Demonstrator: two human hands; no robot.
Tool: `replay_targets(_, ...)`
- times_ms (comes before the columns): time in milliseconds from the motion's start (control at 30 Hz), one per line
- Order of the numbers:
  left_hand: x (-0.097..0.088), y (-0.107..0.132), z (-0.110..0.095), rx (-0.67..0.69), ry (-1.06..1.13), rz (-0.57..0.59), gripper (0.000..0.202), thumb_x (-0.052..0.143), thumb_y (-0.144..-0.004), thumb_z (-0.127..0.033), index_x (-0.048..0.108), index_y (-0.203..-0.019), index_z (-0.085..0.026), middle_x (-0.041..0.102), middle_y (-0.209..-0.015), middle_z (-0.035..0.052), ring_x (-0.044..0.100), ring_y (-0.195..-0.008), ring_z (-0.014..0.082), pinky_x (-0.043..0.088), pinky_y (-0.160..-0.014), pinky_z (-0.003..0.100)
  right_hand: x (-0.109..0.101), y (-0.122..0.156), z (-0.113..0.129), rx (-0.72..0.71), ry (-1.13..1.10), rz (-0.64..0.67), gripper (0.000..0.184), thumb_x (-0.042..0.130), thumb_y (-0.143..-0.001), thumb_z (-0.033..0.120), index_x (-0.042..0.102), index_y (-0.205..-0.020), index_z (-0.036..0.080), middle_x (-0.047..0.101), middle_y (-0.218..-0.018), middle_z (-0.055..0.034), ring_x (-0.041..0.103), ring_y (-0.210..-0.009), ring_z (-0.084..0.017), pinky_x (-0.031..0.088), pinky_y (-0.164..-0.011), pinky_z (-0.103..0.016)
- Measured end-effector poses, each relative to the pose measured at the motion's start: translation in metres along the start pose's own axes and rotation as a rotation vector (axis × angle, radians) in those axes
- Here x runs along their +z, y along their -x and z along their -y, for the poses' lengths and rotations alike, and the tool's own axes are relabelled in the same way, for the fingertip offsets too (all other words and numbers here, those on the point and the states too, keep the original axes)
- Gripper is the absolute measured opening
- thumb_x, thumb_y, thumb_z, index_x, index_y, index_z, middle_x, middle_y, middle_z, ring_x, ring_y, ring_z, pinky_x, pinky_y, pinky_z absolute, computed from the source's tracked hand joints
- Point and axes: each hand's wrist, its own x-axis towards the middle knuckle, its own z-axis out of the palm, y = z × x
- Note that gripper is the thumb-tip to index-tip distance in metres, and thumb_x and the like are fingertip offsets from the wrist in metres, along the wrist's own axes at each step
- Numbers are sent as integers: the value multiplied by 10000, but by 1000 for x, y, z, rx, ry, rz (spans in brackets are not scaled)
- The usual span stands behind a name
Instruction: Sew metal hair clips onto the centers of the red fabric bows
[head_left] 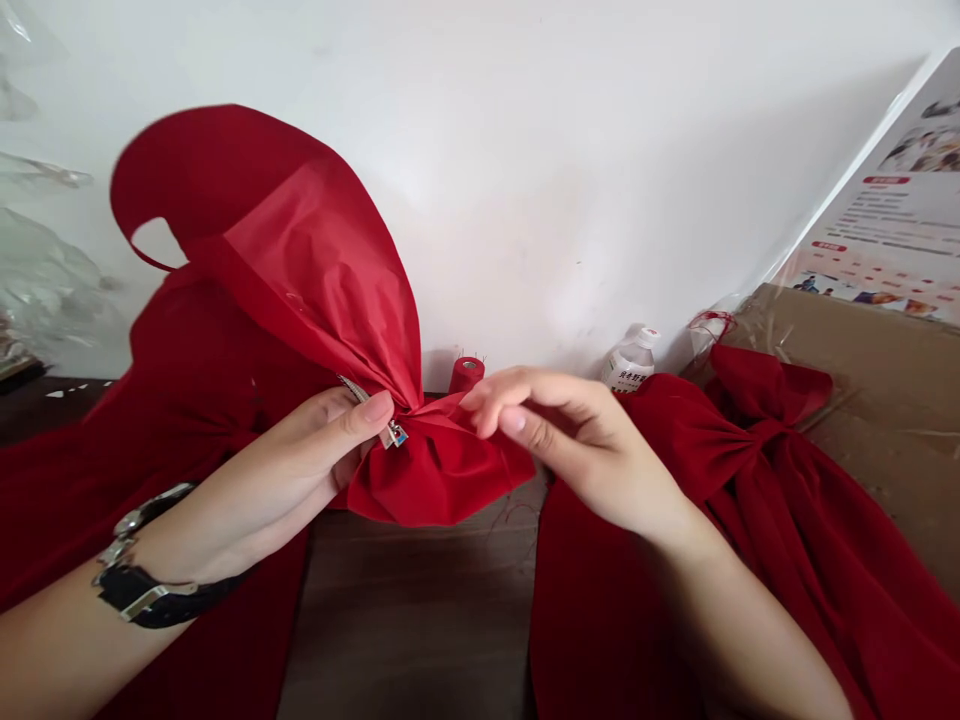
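Note:
My left hand (330, 440) is closed on the gathered middle of a large red fabric bow (315, 260), its thumb pressing on the pleats. A small silver metal piece (395, 434) with a bit of blue shows beside the thumb; its kind is unclear. The bow's upper loop stands up and its lower loop (442, 480) puffs out below the gather. My right hand (570, 440) is closed, with its fingertips pinched at the end of a narrow red fabric strip (442, 405) that comes from the gather. The other fingers are curled.
A red thread spool (467, 374) with pins or needles stands against the white wall (562, 150). Behind my right hand is a white-capped bottle (632, 358). A finished red bow (772, 440) lies by a cardboard box (847, 370) at right. Clear plastic wrapping (52, 260) is at left, above the dark table (405, 610).

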Motion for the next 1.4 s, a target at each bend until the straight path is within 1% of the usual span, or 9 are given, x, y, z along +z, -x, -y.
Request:
replay_targets(133,5,1,-2,20,-100,-137,410,855,-568,-525,630,-655,-193,621,-652,-55,533,-680,107,462,-643,190,12,5,7,106,-14,145,165,550,-934,164,692,-857,130,673,-914,-40,614,-929,-128,464,-899,-243)
replay_targets(267,2,-4,2,50,-108,-98,375,856,-585,-493,636,-642,-195,609,-618,-69,512,-623,86,434,-595,174,23,-2,-9,141,-86,77,171,550,-930,156,698,-850,129,681,-860,-23,611,-827,-103,468,-823,-222)
replay_targets(433,-1,-15,8,-62,-10,-9,357,822,-654,-476,631,-591,-182,614,-598,-56,523,-584,87,437,-569,188,23,-12,-44,153,-300,49,170,589,-914,202,702,-800,145,648,-770,-3,568,-741,-94,443,-775,-220)
replay_targets(667,-2,-22,14,-139,120,15,280,900,-570,-373,693,-611,-189,673,-630,-42,576,-597,88,474,-567,167,19,-11,-71,213,-640,26,172,709,-835,324,714,-751,174,591,-709,16,481,-678,-85,387,-686,-197)
replay_targets(767,-6,-27,19,-153,170,93,288,891,-585,-386,711,-678,-181,693,-681,-25,607,-641,106,515,-635,186,17,-12,-70,243,-584,53,171,695,-850,308,719,-758,166,589,-705,16,476,-667,-79,383,-682,-194)
replay_targets(867,-11,-34,25,-142,187,161,274,831,-685,-409,718,-745,-167,711,-742,-2,631,-690,118,534,-678,201,15,-14,-72,284,-546,34,184,696,-847,322,713,-761,159,596,-701,17,489,-654,-75,397,-675,-190)
replay_targets(967,-15,-40,29,-121,197,222,211,806,-737,-347,730,-778,-155,730,-778,4,645,-717,114,535,-695,188,13,-15,-77,311,-545,-9,186,704,-834,338,710,-780,161,625,-723,13,527,-663,-75,423,-675,-187)
replay_targets(1233,-11,-35,26,-6,199,199,169,739,-811,-341,754,-792,-174,761,-806,21,663,-781,132,529,-769,187,2,-19,-78,273,-431,-256,225,714,-807,387,713,-845,165,707,-820,-36,635,-763,-122,502,-778,-248)
replay_targets(1400,-10,-29,19,-6,190,142,174,762,-787,-345,751,-770,-172,755,-801,28,663,-767,142,539,-763,204,-11,-18,-77,325,-315,-105,331,742,-783,392,630,-999,167,658,-662,22,543,-563,-83,450,-598,-212)
